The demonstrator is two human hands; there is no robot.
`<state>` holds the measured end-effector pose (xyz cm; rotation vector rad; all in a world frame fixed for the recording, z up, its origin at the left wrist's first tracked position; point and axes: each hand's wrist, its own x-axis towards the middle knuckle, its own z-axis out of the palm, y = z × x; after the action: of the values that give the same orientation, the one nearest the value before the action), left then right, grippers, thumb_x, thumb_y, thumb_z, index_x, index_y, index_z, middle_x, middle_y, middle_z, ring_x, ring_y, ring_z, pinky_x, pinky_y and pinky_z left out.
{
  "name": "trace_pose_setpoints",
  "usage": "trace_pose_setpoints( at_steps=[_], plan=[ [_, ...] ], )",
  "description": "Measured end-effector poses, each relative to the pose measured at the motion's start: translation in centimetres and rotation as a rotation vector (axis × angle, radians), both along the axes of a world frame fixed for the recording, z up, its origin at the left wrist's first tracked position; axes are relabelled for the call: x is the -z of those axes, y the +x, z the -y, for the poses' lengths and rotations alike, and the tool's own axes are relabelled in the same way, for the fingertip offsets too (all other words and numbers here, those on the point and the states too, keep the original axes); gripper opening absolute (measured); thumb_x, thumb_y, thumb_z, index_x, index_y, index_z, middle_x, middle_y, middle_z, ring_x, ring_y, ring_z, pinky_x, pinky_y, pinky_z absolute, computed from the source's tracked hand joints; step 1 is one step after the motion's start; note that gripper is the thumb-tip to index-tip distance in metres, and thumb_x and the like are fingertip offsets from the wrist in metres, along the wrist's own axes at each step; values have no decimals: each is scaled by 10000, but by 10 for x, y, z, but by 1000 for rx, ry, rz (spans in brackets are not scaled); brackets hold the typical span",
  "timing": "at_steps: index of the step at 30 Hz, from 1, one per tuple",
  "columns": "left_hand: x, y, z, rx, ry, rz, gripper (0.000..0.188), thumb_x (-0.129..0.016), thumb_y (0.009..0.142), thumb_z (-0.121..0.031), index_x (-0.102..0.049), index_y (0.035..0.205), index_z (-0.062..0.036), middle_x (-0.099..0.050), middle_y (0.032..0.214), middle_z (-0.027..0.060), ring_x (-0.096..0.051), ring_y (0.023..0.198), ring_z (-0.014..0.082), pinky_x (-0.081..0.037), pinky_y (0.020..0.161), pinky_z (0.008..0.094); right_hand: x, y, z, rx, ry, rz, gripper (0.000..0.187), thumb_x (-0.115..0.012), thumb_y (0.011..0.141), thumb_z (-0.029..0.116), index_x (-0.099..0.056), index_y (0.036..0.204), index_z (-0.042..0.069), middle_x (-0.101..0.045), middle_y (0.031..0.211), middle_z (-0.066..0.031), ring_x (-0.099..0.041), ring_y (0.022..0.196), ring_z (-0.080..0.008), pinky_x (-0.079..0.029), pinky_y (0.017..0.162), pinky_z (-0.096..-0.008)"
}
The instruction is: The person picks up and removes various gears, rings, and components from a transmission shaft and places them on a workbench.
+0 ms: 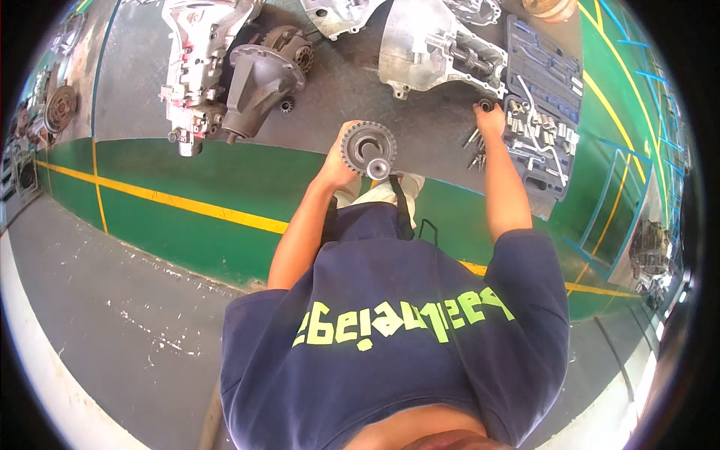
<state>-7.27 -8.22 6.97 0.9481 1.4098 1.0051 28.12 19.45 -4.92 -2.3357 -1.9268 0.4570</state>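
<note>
My left hand (337, 163) is closed around a toothed steel gear with a shaft (368, 146); the shaft's round end points up toward me. It is held in front of my body, near the table's front edge. My right hand (491, 121) reaches out to the table, its fingers around a small dark ring-shaped metal part (486, 106). That hand is between an opened aluminium gearbox housing (420, 56) with gears inside and a socket set case (544, 82). Several thin tools (476, 150) lie just below it, partly hidden by my forearm.
On the dark table (337, 82) stand a long silver gearbox (199, 60) and a dark differential carrier (259, 79), with a small gear (286, 105) beside it. Loose sockets (536, 124) and a white-metal wrench (551, 150) lie at the right. A blue frame (611, 202) stands on the green floor.
</note>
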Motion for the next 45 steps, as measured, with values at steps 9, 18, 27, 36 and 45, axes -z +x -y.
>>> trace_pose_setpoints(
  at_steps=[9,18,27,36,45],
  plan=[
    [3,8,-5,-137,136,58,774,-868,721,-33,-521,1411,-72,-558,1360,92,-542,1269,230,-436,1110,343,-31,-29,23,-44,52,118,712,-832,777,506,-694,1289,30,-689,1228,-209,-677,1115,-334,-526,992,-420],
    [-30,2,-16,-62,162,-21,616,-864,698,-67,-658,1278,-80,-611,1324,105,-511,1272,292,-378,1150,380,-303,-134,167,-438,155,-1440,619,-788,894,118,-540,1416,-104,-546,1399,-182,-663,1188,-319,-592,1005,-454],
    [-20,2,-26,-8,197,37,662,-873,688,6,-621,1299,-33,-669,1249,65,-622,1144,174,-481,1051,346,-368,-191,182,-622,51,-1560,751,-721,959,181,-350,1526,-142,-532,1453,-245,-581,1320,-398,-485,1123,-472],
    [4,7,-25,-78,355,6,627,-848,637,8,-667,1235,-54,-692,1169,70,-597,1097,224,-478,1032,361,-374,-196,190,-715,145,-1248,774,-779,782,-140,-457,1485,-106,-549,1458,-212,-609,1294,-281,-510,1094,-388],
    [1,9,-20,-90,392,-36,716,-910,611,-96,-662,1280,-157,-658,1234,33,-493,1193,310,-410,1106,424,-354,-203,194,-735,56,-952,728,-827,776,-75,-541,1445,-39,-587,1391,-162,-635,1240,-245,-505,1088,-378]
  ],
)
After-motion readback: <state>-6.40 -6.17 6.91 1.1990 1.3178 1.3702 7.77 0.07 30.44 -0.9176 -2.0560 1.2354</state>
